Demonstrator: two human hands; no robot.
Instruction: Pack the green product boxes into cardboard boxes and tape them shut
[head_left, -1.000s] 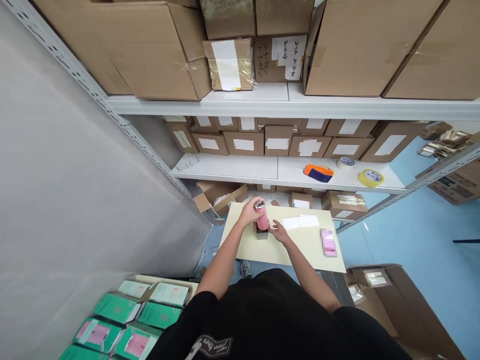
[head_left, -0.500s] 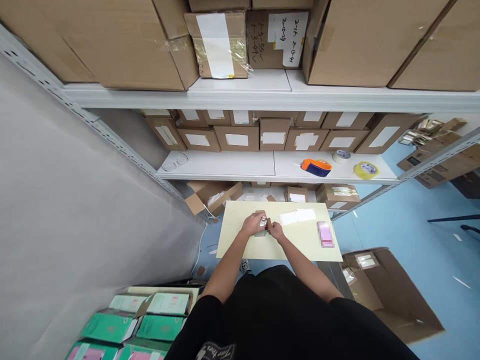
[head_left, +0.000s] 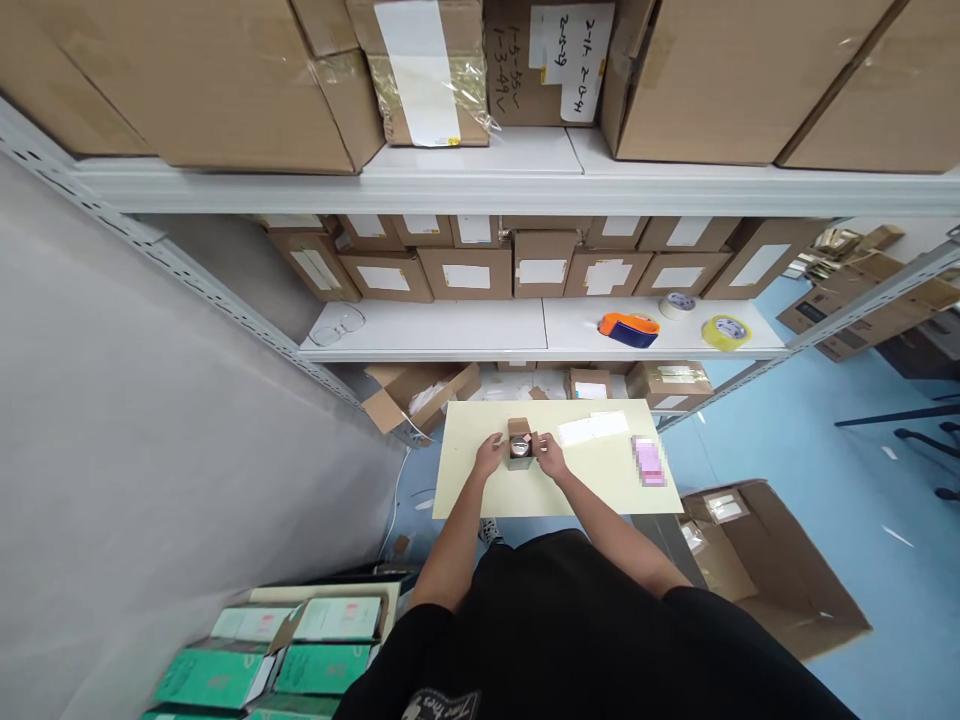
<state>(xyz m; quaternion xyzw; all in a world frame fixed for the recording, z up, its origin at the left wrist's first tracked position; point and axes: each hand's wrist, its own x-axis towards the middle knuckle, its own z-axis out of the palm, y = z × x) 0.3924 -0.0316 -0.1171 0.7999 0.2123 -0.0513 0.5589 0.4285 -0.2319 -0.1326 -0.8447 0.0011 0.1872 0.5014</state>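
A small cardboard box (head_left: 519,462) stands upright on the pale yellow tabletop (head_left: 472,490), its brown top flaps raised. Inside it sits a round, silver-topped item (head_left: 520,446); whether it is a jar or a can, I cannot make out. My left hand (head_left: 489,455) is just left of the box, fingers apart and bent towards it. On the other side, my right hand (head_left: 551,457) pinches the brown side flap of the box. White paper labels (head_left: 592,428) lie beyond my right hand, and a blurred pink stack (head_left: 649,461) rests near the table's right edge.
Shelving (head_left: 420,330) behind the table bears labelled cartons, tape rolls (head_left: 725,332), an orange-and-blue tape dispenser (head_left: 628,330) and glasses (head_left: 337,325). A large open carton (head_left: 787,570) stands on the floor at right. Green boxes (head_left: 214,678) fill the lower left, beside a grey wall.
My left hand has let go of the silver-topped item and moved left. The item now sits in the box. My right hand stays at the right flap. The view has shifted slightly.
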